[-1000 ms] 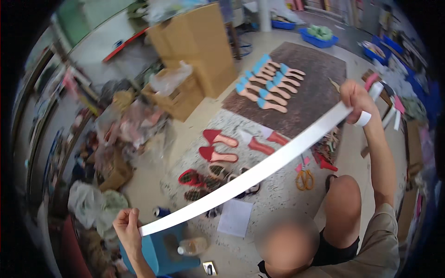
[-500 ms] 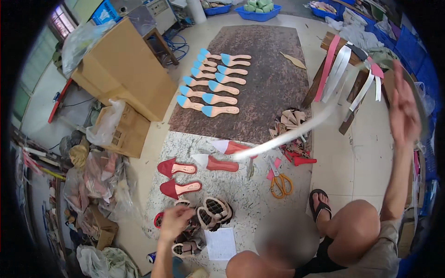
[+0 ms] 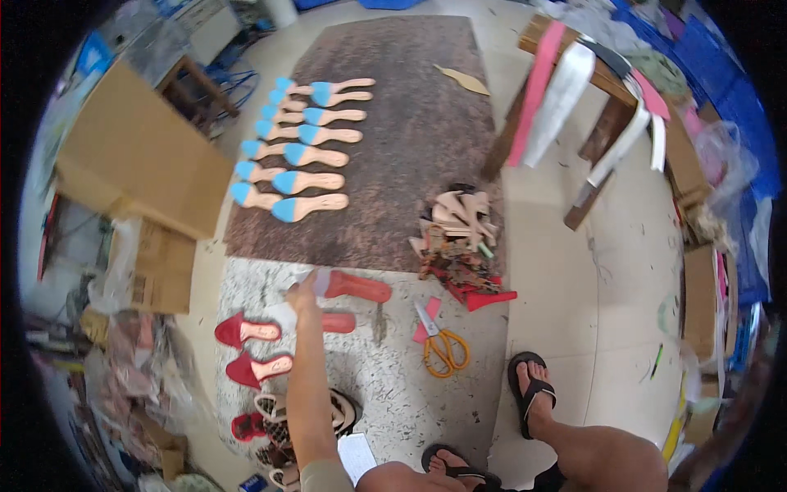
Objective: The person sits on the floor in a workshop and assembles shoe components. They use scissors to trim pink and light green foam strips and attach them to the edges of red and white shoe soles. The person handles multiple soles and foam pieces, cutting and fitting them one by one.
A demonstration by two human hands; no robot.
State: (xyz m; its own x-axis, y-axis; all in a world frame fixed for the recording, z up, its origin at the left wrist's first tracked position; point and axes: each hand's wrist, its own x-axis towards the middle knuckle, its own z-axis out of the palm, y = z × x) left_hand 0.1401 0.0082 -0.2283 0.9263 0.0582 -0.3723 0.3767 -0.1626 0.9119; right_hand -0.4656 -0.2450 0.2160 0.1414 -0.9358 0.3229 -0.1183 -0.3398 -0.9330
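My left hand reaches over the white-marbled sheet, its fingers closed at the pale toe end of a red shoe sole. A second red sole with a white toe lies just nearer, partly behind my forearm. Left of the arm sit two finished-looking slippers, pink-soled with dark red pointed uppers: the farther slipper and the nearer slipper. Orange-handled scissors lie to the right, by a pink scrap. My right hand is out of view.
Several blue-toed pink soles lie in rows on the brown mat. Scraps are heaped at its near right. Pink and white strips hang over a wooden stool. Cartons stand left; fur-lined shoes sit near me.
My left hand has moved forward from above the fur-lined shoes to the farther red sole. My raised right hand and the blurred white strip across the middle have left the view, which has shifted.
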